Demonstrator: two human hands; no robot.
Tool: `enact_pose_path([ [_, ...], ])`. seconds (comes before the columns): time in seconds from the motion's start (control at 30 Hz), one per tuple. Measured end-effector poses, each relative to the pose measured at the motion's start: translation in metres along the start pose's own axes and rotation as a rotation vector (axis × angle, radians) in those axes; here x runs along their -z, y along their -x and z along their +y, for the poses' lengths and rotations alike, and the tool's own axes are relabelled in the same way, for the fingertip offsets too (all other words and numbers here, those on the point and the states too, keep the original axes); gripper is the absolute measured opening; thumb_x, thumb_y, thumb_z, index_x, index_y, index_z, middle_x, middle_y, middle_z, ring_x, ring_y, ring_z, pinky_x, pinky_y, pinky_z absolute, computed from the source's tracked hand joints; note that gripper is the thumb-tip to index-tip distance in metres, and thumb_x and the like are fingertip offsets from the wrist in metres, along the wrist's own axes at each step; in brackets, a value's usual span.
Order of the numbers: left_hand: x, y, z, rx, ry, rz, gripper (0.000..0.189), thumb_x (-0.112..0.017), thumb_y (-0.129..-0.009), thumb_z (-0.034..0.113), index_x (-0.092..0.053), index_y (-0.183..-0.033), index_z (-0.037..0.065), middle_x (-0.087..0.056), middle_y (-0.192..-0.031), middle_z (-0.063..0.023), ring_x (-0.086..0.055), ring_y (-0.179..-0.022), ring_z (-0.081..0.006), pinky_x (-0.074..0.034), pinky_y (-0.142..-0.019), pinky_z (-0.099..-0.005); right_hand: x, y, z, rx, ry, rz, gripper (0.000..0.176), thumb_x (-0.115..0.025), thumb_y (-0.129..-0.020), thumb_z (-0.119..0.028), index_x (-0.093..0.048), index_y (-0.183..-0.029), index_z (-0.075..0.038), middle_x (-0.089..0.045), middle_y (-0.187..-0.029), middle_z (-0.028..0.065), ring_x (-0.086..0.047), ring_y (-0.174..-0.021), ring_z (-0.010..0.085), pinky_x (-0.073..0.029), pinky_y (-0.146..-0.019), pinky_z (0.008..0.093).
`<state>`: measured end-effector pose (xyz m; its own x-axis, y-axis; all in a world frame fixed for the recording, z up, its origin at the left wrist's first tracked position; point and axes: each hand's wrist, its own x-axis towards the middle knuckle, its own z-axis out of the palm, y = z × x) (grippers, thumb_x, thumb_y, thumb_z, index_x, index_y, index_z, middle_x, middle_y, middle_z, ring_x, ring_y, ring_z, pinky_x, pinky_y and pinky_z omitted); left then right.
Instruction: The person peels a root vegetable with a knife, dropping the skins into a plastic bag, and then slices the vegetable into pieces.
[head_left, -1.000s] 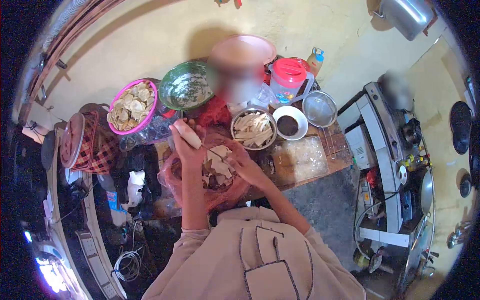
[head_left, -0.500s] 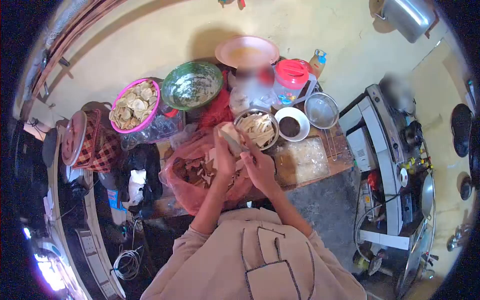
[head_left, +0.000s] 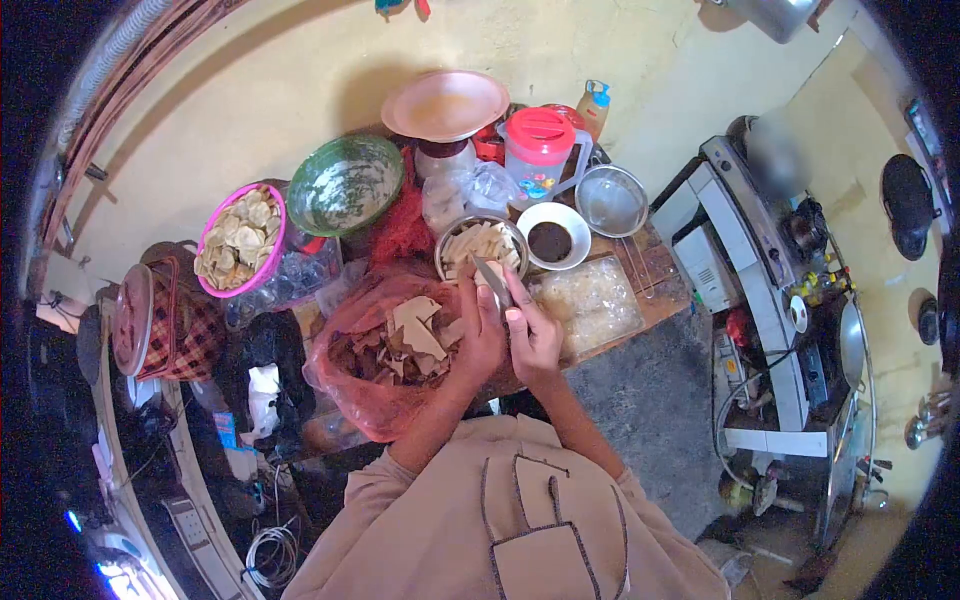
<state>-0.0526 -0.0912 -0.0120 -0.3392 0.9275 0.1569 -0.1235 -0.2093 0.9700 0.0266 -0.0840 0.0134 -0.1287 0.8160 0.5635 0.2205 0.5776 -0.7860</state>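
Note:
My right hand (head_left: 533, 335) grips a small knife (head_left: 492, 277), its blade pointing up and to the left over the rim of a metal bowl (head_left: 527, 262). Pale cut strips (head_left: 480, 243) fill that bowl. Close beside it, my left hand (head_left: 480, 340) is closed around a pale peeled piece (head_left: 487, 296), mostly hidden by fingers and blade. To the left of my hands lies an open red plastic bag (head_left: 345, 375), holding brown and whitish peelings (head_left: 420, 330).
A white bowl of dark liquid (head_left: 550, 240), a strainer (head_left: 611, 200) and a clear plastic pack (head_left: 590, 305) are on the right. Behind stand a red-lidded jug (head_left: 540, 155), a pink basin (head_left: 445, 105) and a green basin (head_left: 345, 185). A pink basket (head_left: 283, 235) holds pale round slices.
Both hands have moved from above the red bag to the near edge of the metal bowl, with the knife and the pale piece. The camera view has shifted and turned slightly.

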Motion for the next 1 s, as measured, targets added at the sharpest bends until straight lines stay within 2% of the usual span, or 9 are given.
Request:
enact_pose_path([
  [0.3, -0.012, 0.001, 0.005, -0.14, -0.142, -0.051, 0.048, -0.026, -0.091, 0.035, -0.029, -0.119, -0.003, -0.044, -0.109, -0.0186, -0.046, -0.098, -0.0254, -0.037, -0.085, -0.0338, 0.013, 0.01, 0.003, -0.144, 0.074, 0.028, 0.036, -0.043, -0.088, -0.021, -0.047, -0.121, -0.009, -0.063, -0.086, 0.0131, -0.062, -0.072, 0.0229, -0.047, -0.066, 0.0322],
  [0.37, -0.015, 0.001, 0.013, -0.181, -0.114, -0.064, 0.047, -0.027, -0.091, 0.035, -0.03, -0.118, -0.003, -0.045, -0.105, -0.0175, -0.046, -0.095, -0.0243, -0.037, -0.083, -0.0332, 0.004, 0.011, 0.009, -0.122, -0.019, 0.139, 0.03, -0.042, -0.089, -0.023, -0.054, -0.112, -0.008, -0.061, -0.075, 0.0092, -0.057, -0.06, 0.0183, -0.045, -0.057, 0.0305],
  [0.53, -0.007, 0.001, 0.018, -0.355, -0.215, -0.052, 0.038, -0.024, -0.092, 0.029, -0.036, -0.11, -0.002, -0.049, -0.092, -0.0152, -0.048, -0.084, -0.0227, -0.039, -0.077, -0.0337, 0.018, 0.011, 0.005, -0.733, -0.698, 0.005, 0.031, -0.039, -0.091, -0.031, -0.058, -0.082, -0.009, -0.044, -0.055, -0.0028, -0.037, -0.043, 0.0054, -0.028, -0.04, 0.0204],
  [0.6, 0.0, 0.003, 0.005, -0.224, -0.14, -0.106, 0.041, -0.024, -0.092, 0.034, -0.037, -0.11, -0.001, -0.048, -0.094, -0.0145, -0.048, -0.085, -0.022, -0.038, -0.078, -0.0338, 0.028, -0.002, -0.009, -0.928, -0.847, -0.031, 0.033, -0.038, -0.091, -0.035, -0.053, -0.074, -0.011, -0.036, -0.052, -0.0067, -0.029, -0.041, 0.0023, -0.02, -0.038, 0.0174],
  [0.73, 0.007, -0.002, -0.011, -0.047, 0.077, 0.109, 0.048, -0.027, -0.091, 0.043, -0.04, -0.11, 0.001, -0.049, -0.096, -0.0122, -0.047, -0.087, -0.0213, -0.038, -0.079, -0.033, 0.025, 0.004, 0.009, -0.785, -0.594, -0.167, 0.035, -0.037, -0.09, -0.038, -0.057, -0.085, -0.01, -0.033, -0.051, -0.0077, -0.026, -0.041, 0.0006, -0.019, -0.037, 0.0171],
  [0.77, 0.017, -0.003, -0.03, 0.06, 0.235, 0.197, 0.05, -0.029, -0.089, 0.047, -0.041, -0.108, 0.003, -0.05, -0.092, -0.0082, -0.05, -0.079, -0.0185, -0.042, -0.071, -0.0294, 0.025, 0.005, 0.015, -0.831, -0.503, -0.272, 0.038, -0.038, -0.09, -0.038, -0.058, -0.095, -0.006, -0.044, -0.058, -0.0039, -0.04, -0.048, 0.005, -0.032, -0.044, 0.0183],
  [0.83, 0.034, -0.001, -0.016, 0.108, 0.471, 0.226, 0.046, -0.031, -0.088, 0.048, -0.043, -0.107, 0.009, -0.051, -0.088, -0.0051, -0.051, -0.076, -0.0149, -0.043, -0.064, -0.0275, 0.01, 0.014, 0.027, -0.707, -0.455, -0.406, 0.04, -0.037, -0.091, -0.037, -0.056, -0.101, -0.003, -0.052, -0.067, -0.0017, -0.047, -0.06, 0.0099, -0.039, -0.056, 0.0231],
  [0.9, 0.063, -0.006, -0.018, 0.075, 0.505, 0.301, 0.044, -0.032, -0.088, 0.049, -0.046, -0.106, 0.011, -0.052, -0.086, -0.0033, -0.052, -0.074, -0.0135, -0.044, -0.06, -0.0266, -0.005, 0.015, 0.028, -0.802, -0.334, -0.615, 0.042, -0.035, -0.092, -0.034, -0.054, -0.103, 0.002, -0.056, -0.1, 0.0076, -0.051, -0.096, 0.02, -0.037, -0.087, 0.032],
  [1.0, 0.106, -0.013, -0.036, -0.02, 0.363, 0.509, 0.044, -0.031, -0.088, 0.048, -0.048, -0.102, 0.011, -0.053, -0.081, -0.0025, -0.053, -0.071, -0.0146, -0.045, -0.059, -0.0265, -0.043, 0.03, 0.042, -0.454, -0.365, -0.551, 0.041, -0.037, -0.091, -0.033, -0.054, -0.104, 0.002, -0.042, -0.12, 0.0127, -0.036, -0.114, 0.0228, -0.028, -0.096, 0.0332],
])
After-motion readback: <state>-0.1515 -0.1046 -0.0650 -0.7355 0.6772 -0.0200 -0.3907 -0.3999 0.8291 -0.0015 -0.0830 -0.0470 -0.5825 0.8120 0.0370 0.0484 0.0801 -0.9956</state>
